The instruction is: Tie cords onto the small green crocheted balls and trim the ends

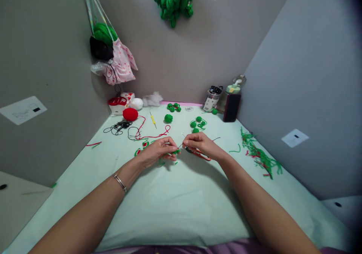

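My left hand (160, 151), with a silver bracelet on its wrist, pinches a small green yarn piece (176, 151) above the pale green table cover (181, 208). A dark thread runs from that piece to my right hand (198, 142). The right fingers are pressed together around the thread, and a thin needle (183, 134) sticks up beside them. Beneath my right hand lie scissors with red handles (202, 155), partly hidden. Small red and green pieces (137, 152) rest just left of my left hand.
Red yarn ball (130, 114), tangled black cord (120, 127) and yellow crochet hook (153, 120) lie at left. Green balls (168, 118) sit farther back. A pen cup (211, 98), bottle (233, 89) and black phone (232, 107) stand back right, yarn scraps (261, 156) at right.
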Motion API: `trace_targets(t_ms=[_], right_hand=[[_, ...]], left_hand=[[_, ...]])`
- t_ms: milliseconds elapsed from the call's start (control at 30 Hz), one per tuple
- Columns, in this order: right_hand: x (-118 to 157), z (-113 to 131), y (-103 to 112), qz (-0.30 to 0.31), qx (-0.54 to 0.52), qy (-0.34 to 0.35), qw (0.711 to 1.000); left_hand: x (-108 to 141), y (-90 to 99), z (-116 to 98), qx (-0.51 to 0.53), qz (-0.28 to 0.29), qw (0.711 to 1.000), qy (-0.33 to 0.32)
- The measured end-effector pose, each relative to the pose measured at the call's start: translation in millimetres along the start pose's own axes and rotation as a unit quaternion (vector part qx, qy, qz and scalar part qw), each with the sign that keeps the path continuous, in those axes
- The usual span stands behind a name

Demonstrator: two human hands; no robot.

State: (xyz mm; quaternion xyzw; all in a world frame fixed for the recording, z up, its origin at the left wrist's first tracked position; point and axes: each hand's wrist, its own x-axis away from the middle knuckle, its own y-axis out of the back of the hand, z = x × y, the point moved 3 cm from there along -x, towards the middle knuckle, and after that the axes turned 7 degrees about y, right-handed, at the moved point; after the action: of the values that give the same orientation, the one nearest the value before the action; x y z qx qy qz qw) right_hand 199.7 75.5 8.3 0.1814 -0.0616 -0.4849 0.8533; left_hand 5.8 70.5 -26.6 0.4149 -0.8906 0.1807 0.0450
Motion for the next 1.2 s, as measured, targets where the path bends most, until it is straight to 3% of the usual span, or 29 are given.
trace_targets(t_ms=[400, 500, 633, 767, 867, 1000, 1200], right_hand=[[1, 4, -1, -0.005, 0.010, -0.002, 1.000], [2, 8, -3, -0.009, -0.004, 0.014, 1.000], [1, 14, -4, -0.077, -0.001, 0.056, 0.995], [0, 17, -7, -0.150, -0.002, 0.054, 0.987], [2, 23, -13, -0.183, 0.064, 0.065, 0.979], [5, 30, -27, -0.173, 0.176, 0.108, 0.963], [5, 25, -38, -0.142, 0.208, 0.054, 0.966]], left_hand=[[2, -1.0, -1, -0.012, -0.004, 1.000, -0.011], [0, 2.1, -1, -0.015, -0.029, 0.999, -0.008], [-1, 6.5, -5, 0.016, -0.090, 0.995, -0.042], [0, 8.3, -8, 0.053, -0.130, 0.988, -0.064], [0, 9.4, -8, 0.054, -0.150, 0.985, -0.070], [0, 10.4, -8, 0.043, -0.161, 0.983, -0.076], [1, 9.6, -9, 0.020, -0.163, 0.984, -0.071]])
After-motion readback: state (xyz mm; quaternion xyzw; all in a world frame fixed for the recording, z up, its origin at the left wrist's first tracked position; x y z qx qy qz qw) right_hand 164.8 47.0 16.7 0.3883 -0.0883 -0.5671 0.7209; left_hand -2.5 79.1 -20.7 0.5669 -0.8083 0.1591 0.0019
